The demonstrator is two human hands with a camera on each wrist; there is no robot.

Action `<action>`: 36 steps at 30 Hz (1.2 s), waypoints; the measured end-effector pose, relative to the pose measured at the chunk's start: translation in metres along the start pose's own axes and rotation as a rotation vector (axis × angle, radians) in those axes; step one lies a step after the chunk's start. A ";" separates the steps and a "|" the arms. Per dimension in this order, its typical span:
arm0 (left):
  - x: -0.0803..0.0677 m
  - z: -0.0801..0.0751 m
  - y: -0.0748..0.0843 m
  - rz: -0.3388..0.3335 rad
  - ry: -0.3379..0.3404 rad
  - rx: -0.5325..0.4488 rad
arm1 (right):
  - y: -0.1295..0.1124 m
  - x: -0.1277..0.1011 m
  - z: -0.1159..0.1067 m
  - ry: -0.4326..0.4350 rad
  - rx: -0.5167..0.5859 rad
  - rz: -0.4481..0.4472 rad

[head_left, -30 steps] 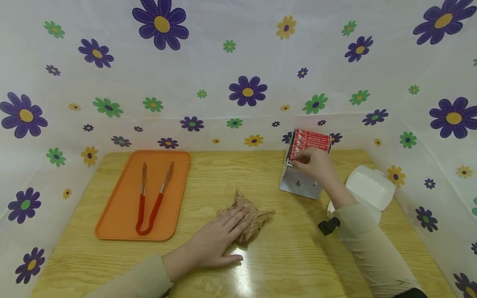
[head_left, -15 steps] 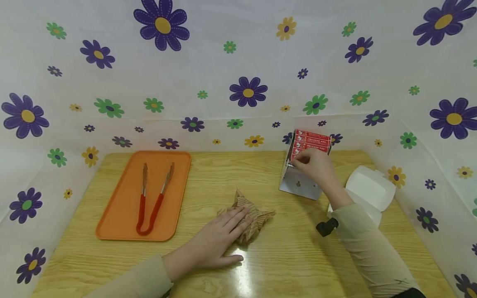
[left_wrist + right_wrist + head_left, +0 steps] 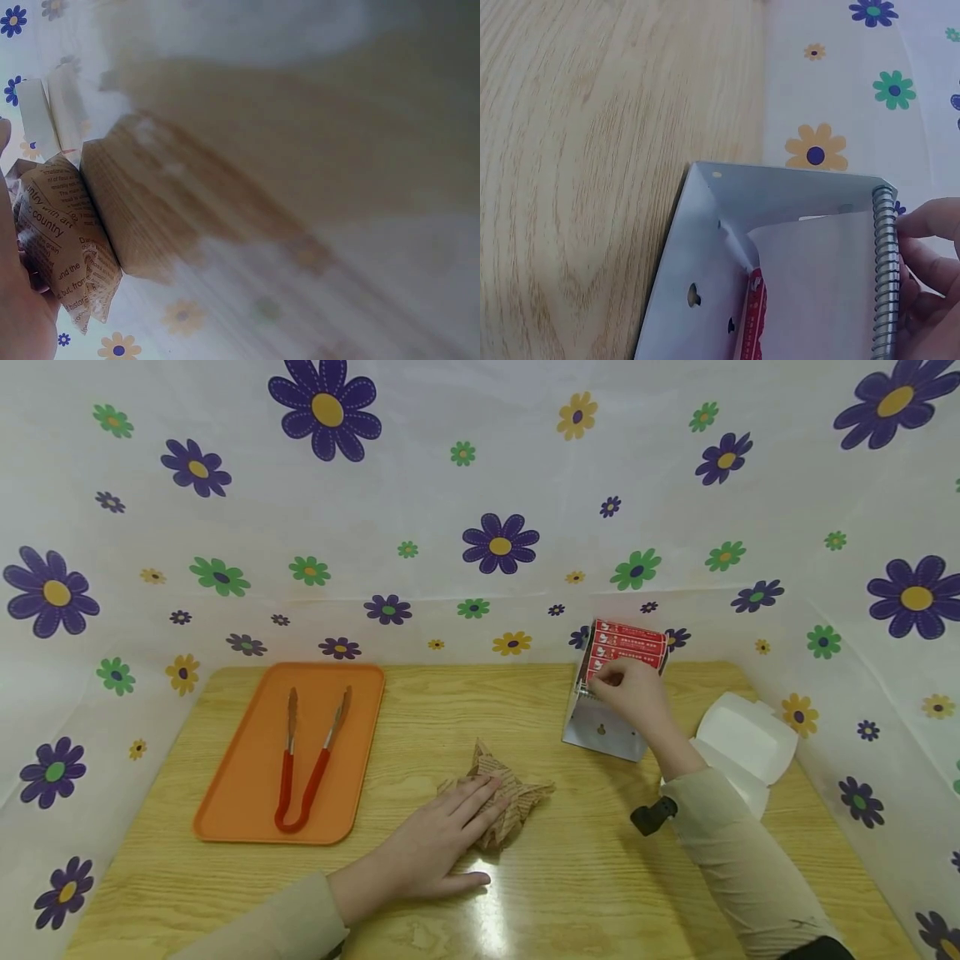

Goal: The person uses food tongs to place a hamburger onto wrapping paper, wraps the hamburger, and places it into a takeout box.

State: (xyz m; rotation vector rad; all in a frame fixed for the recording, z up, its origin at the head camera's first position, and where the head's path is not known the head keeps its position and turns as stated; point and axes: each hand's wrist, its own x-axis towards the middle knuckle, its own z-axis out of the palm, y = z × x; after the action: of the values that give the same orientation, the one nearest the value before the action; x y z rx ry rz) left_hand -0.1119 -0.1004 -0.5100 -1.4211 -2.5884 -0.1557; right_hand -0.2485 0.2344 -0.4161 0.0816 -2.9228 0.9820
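Observation:
In the head view my left hand (image 3: 438, 839) lies flat with its fingers extended on a crumpled brown parcel (image 3: 517, 806). The left wrist view shows newsprint lettering on the parcel's paper (image 3: 56, 217). My right hand (image 3: 637, 697) is at a grey metal label dispenser (image 3: 600, 731), thumb and forefinger pinching the edge of the red printed labels (image 3: 626, 643). A coiled spring (image 3: 886, 277) runs along the dispenser's edge in the right wrist view, with the right fingers (image 3: 930, 221) right behind it. The pinched label edge is hidden by the spring and fingers there.
An orange tray (image 3: 236, 785) on the left of the wooden table (image 3: 420, 718) bears red-handled tongs (image 3: 315, 777). At the right, partly behind my right forearm, stands an opened white hinged box (image 3: 750, 739). A flower-patterned sheet (image 3: 420, 502) rises round the table.
My right forearm and its black wrist device have shifted slightly left, while the right fingertips stay at the label edge. My left hand and the parcel have not moved.

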 end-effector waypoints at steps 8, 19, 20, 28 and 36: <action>-0.001 0.000 0.001 -0.002 -0.010 -0.010 | 0.001 -0.001 0.005 0.071 0.055 0.032; -0.001 0.000 0.000 -0.003 -0.009 -0.010 | 0.014 -0.008 0.011 0.257 0.344 0.069; -0.001 0.000 0.000 -0.002 -0.008 -0.010 | 0.014 -0.009 0.012 0.269 0.396 0.074; -0.001 0.001 -0.001 -0.002 -0.007 -0.016 | 0.019 -0.023 0.016 0.476 0.462 0.018; 0.000 0.002 -0.001 -0.002 -0.012 -0.004 | 0.016 -0.035 0.025 0.672 0.378 0.092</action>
State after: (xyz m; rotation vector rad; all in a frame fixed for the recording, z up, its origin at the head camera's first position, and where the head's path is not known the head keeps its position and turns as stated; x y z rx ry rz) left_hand -0.1131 -0.1004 -0.5115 -1.4258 -2.6005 -0.1531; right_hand -0.2154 0.2329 -0.4484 -0.3081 -2.1318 1.2604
